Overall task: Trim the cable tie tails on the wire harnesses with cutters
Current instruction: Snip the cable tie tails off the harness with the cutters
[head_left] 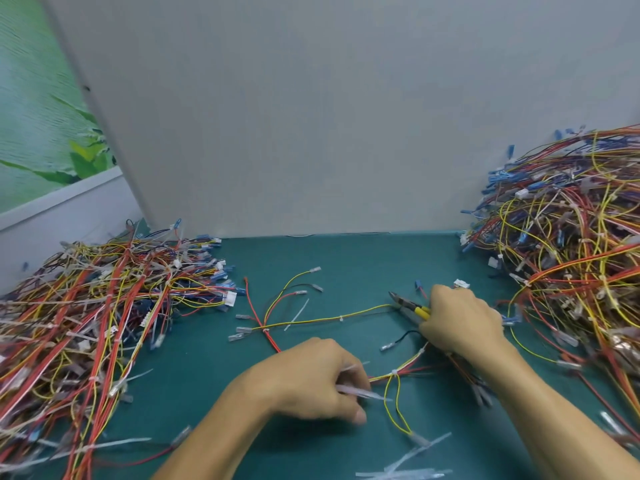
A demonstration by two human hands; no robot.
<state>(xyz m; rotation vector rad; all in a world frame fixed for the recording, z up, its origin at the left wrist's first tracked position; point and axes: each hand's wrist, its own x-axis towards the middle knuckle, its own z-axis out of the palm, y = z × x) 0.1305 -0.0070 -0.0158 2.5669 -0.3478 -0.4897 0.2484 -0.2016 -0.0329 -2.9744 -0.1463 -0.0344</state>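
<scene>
Trimming looks mid-batch: the right hand (460,320) grips yellow-handled cutters (408,304) at centre right, and the left hand (311,379) pinches cut cable tie tails (363,393). One wire harness (311,322) lies between them, and the left pile (104,306) shows many long tails, likely untrimmed.

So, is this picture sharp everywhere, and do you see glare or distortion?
Head view: the left hand and the tie tail it holds are motion-blurred; the cutters in the right hand are sharper; light is even, no glare; the panel leans at its left edge, wide-angle distortion.
</scene>
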